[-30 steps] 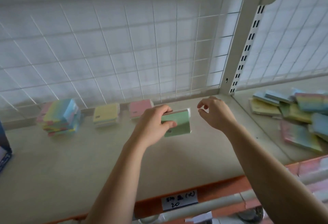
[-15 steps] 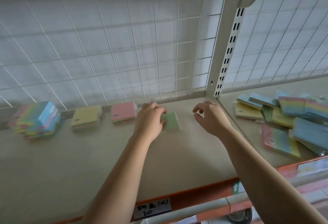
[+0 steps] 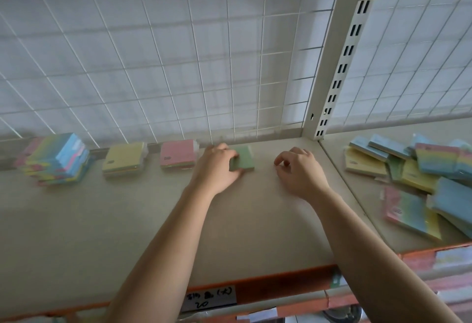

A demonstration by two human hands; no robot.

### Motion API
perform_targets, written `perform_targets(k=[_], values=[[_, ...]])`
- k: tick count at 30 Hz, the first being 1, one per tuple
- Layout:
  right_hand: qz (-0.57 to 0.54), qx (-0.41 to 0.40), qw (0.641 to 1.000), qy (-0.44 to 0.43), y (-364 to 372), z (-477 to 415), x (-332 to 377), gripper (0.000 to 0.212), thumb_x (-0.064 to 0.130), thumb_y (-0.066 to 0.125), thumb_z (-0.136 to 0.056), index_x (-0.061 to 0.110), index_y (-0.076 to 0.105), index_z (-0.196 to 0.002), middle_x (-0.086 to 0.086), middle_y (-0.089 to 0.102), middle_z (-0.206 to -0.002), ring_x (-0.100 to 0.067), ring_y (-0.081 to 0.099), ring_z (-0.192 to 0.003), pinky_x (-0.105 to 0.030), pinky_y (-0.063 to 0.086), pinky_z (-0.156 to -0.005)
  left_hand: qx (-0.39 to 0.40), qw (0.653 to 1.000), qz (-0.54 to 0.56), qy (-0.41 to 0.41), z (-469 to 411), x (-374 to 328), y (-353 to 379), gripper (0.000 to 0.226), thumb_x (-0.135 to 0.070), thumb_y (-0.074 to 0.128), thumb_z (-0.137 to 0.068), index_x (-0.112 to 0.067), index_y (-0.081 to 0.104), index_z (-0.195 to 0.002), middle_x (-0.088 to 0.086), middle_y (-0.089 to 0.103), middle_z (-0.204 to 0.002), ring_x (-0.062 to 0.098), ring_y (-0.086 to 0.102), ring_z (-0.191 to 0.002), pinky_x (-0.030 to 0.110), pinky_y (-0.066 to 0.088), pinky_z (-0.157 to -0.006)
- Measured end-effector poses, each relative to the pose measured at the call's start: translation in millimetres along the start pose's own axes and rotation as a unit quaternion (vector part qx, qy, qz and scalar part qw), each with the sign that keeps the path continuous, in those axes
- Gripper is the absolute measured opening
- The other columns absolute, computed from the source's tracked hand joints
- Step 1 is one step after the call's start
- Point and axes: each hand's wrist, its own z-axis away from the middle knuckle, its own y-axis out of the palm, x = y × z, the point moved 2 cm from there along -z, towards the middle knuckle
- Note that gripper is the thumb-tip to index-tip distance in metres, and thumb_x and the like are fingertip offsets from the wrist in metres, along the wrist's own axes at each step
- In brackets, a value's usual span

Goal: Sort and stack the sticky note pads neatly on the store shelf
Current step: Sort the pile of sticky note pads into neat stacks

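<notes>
green pad [image 3: 244, 157] gripped by left hand [image 3: 217, 169], right of pink pad [image 3: 176, 153] | right hand [image 3: 301, 173] held empty | risk: crooked row if released askew

Your left hand [image 3: 217, 166]: bare, wrist uncovered. Your right hand [image 3: 301, 172]: bare likewise. Your left forearm [image 3: 163, 241], right forearm [image 3: 370, 241]: bare along whole visible length, slim, smooth, narrowing toward wrists. Fine detail on your fingers blurred; cannot tell more.
</notes>
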Motion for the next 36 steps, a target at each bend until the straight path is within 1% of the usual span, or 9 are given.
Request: perform_targets(k=[3, 6, 8, 12, 18, 24, 29, 34, 36], values=[[-0.003, -0.002, 1.0, -0.002, 1.0, 0.3, -0.2, 0.017, 0.02, 0.056, -0.085, 0.02, 0.068, -0.096, 0.001, 0.056, -0.093, -0.024, 0.046, -0.099, -0.031, 0.046, -0.071, 0.002, 1.0, 0.008, -0.007, -11.8, 1.6, 0.4, 0.036, -0.042, 0.071, -0.078, -0.019, 0.068, -0.105, 0.001, 0.058, -0.102, 0.025, 0.055, -0.096, 0.029, 0.042, -0.072], [-0.013, -0.005, 1.0, -0.001, 1.0, 0.5, -0.7, 0.015, 0.02, 0.056, -0.084, 0.02, 0.068, -0.095, 0.001, 0.056, -0.091, -0.024, 0.047, -0.098, -0.03, 0.045, -0.071, -0.017, 0.999, 0.024, -0.034, -14.2, 5.6, 6.4, 0.038, -0.04, 0.072, -0.078, -0.02, 0.067, -0.11, 0.004, 0.055, -0.115, 0.026, 0.053, -0.106, 0.03, 0.04, -0.082], [-0.02, -0.009, 1.0, -0.003, 1.0, 1.3, -1.0, 0.015, 0.019, 0.056, -0.085, 0.021, 0.068, -0.094, 0.001, 0.056, -0.09, -0.024, 0.047, -0.097, -0.03, 0.045, -0.07, -0.057, 0.996, 0.032, -0.062, -8.7, 8.1, 12.6, 0.041, -0.041, 0.072, -0.078, -0.02, 0.066, -0.113, 0.007, 0.052, -0.122, 0.028, 0.053, -0.108, 0.031, 0.04, -0.087], [-0.02, -0.011, 1.0, -0.004, 1.7, 1.2, -2.4, 0.015, 0.019, 0.056, -0.084, 0.021, 0.068, -0.094, 0.002, 0.056, -0.091, -0.024, 0.047, -0.099, -0.03, 0.045, -0.07, -0.113, 0.985, 0.098, -0.088, -3.2, 10.5, 19.3, 0.041, -0.035, 0.077, -0.074, -0.011, 0.067, -0.106, 0.008, 0.058, -0.109, 0.028, 0.056, -0.101, 0.029, 0.04, -0.085], [-0.027, -0.013, 1.0, -0.004, 2.2, 1.4, -3.9, 0.015, 0.019, 0.057, -0.084, 0.021, 0.068, -0.094, 0.001, 0.057, -0.092, -0.024, 0.047, -0.098, -0.031, 0.045, -0.071, -0.118, 0.982, 0.109, -0.097, -8.0, 11.4, 19.2, 0.041, -0.033, 0.077, -0.073, -0.009, 0.066, -0.104, 0.007, 0.059, -0.109, 0.028, 0.056, -0.103, 0.031, 0.039, -0.089], [-0.031, -0.024, 0.999, -0.003, 2.9, 3.1, -1.0, 0.015, 0.019, 0.055, -0.085, 0.02, 0.067, -0.094, 0.001, 0.057, -0.092, -0.024, 0.047, -0.097, -0.035, 0.048, -0.072, -0.125, 0.982, 0.097, -0.101, -13.5, 14.0, 18.8, 0.041, -0.033, 0.076, -0.075, -0.01, 0.065, -0.107, 0.004, 0.06, -0.112, 0.025, 0.057, -0.102, 0.019, 0.027, -0.075], [-0.026, -0.03, 0.999, 0.001, 5.4, 2.6, -1.3, 0.016, 0.018, 0.054, -0.084, 0.02, 0.066, -0.093, 0.001, 0.057, -0.093, -0.023, 0.046, -0.098, -0.031, 0.046, -0.069, -0.128, 0.983, 0.085, -0.1, -14.2, 13.0, 18.3, 0.041, -0.033, 0.075, -0.076, -0.011, 0.065, -0.109, 0.004, 0.058, -0.114, 0.025, 0.056, -0.105, 0.026, 0.034, -0.081], [-0.019, -0.037, 0.999, 0.005, 7.8, 2.3, -1.2, 0.015, 0.019, 0.055, -0.083, 0.02, 0.066, -0.093, 0.002, 0.057, -0.09, -0.023, 0.046, -0.096, -0.03, 0.045, -0.067, -0.12, 0.984, 0.081, -0.1, -13.6, 12.2, 17.7, 0.04, -0.033, 0.073, -0.078, -0.011, 0.064, -0.111, 0.003, 0.058, -0.115, 0.024, 0.056, -0.104, 0.02, 0.026, -0.073], [-0.018, -0.037, 0.999, 0.004, 7.7, 3.2, -1.0, 0.014, 0.019, 0.055, -0.083, 0.02, 0.065, -0.092, 0.002, 0.056, -0.09, -0.023, 0.047, -0.096, -0.031, 0.046, -0.068, -0.116, 0.985, 0.08, -0.098, -13.5, 11.9, 17.4, 0.04, -0.033, 0.073, -0.079, -0.01, 0.063, -0.111, 0.004, 0.057, -0.115, 0.025, 0.056, -0.103, 0.022, 0.031, -0.076]])
